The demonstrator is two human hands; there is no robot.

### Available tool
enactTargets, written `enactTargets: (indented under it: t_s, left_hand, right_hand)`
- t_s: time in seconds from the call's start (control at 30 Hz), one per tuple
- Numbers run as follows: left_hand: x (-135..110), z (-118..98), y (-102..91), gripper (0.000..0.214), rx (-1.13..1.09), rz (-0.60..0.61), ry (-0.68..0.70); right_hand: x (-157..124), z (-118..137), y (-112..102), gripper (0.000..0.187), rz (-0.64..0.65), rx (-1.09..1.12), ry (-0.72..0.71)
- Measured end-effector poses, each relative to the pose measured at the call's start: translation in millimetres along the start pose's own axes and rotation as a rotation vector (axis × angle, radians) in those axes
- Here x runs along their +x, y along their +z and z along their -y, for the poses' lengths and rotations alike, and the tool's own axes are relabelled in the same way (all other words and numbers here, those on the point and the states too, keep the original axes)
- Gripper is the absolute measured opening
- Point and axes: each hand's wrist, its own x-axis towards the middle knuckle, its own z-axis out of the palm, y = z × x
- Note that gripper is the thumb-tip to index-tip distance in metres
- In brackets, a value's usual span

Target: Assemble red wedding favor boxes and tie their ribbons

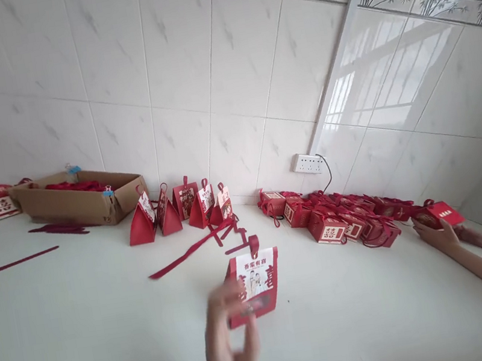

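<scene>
Red box (261,281) stands just beyond the left hand (225,344), whose blurred fingers and thumb spread apart; right hand unseen, state untellable. Light handling should spare its folds.

Left hand (225,347) is kinda blurry, thumb and fingers apart by a red gift box (260,275). Five small red boxes (187,202) stand near the tiled wall (181,92); co-worker's hands (440,235) are on another box (442,213), far right.
</scene>
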Motion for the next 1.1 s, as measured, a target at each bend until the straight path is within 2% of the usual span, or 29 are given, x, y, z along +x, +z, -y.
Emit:
enactTargets:
  t_s: [0.03,0.07,0.13,0.17,0.2,0.27,0.33,0.37,0.43,0.5,0.57,0.83,1.1]
  left_hand:
    - [17,7,-7.0,0.031,0.029,-0.066,-0.046]
    - [34,14,-11.3,0.038,0.069,-0.039,-0.087]
    - [64,25,-13.3,0.042,0.115,0.174,-0.225]
    - [75,30,-11.9,0.045,0.118,0.307,-0.305]
    - [82,33,-9.8,0.049,0.129,0.41,-0.364]
    - [89,37,-5.2,0.05,0.141,0.557,-0.435]
    - [89,38,-1.6,0.04,0.112,0.606,-0.476]
    - [87,39,-0.3,0.032,0.087,0.603,-0.488]
    - [84,41,1.9,0.021,0.049,0.591,-0.497]
    - [84,46,3.9,0.017,0.052,0.571,-0.486]
    - [88,54,5.7,0.015,0.064,0.558,-0.474]
    - [107,97,9.3,0.006,0.008,0.522,-0.424]
    - [86,100,20.8,0.01,-0.073,0.378,-0.499]
  right_hand:
    - [-27,21,33,0.016,0.011,-0.007,-0.018]
    - [-50,42,66,0.011,0.022,-0.011,-0.033]
    - [-75,82,123,0.007,0.026,-0.011,-0.069]
    - [-75,100,146,0.008,-0.021,-0.01,-0.108]
    - [-68,115,163,0.01,-0.095,-0.006,-0.23]
    - [-37,136,184,0.012,-0.209,-0.024,-0.433]
    - [-2,144,193,0.02,-0.192,0.019,-0.526]
    - [12,145,196,0.028,-0.151,0.059,-0.522]
    - [29,141,202,0.027,-0.061,0.113,-0.463]
    - [36,136,208,0.017,-0.024,0.153,-0.386]
    - [40,133,215,0.015,-0.043,0.192,-0.344]
    - [78,131,232,0.012,-0.044,0.24,-0.383]
    - [74,127,241,0.013,-0.133,0.241,-0.396]
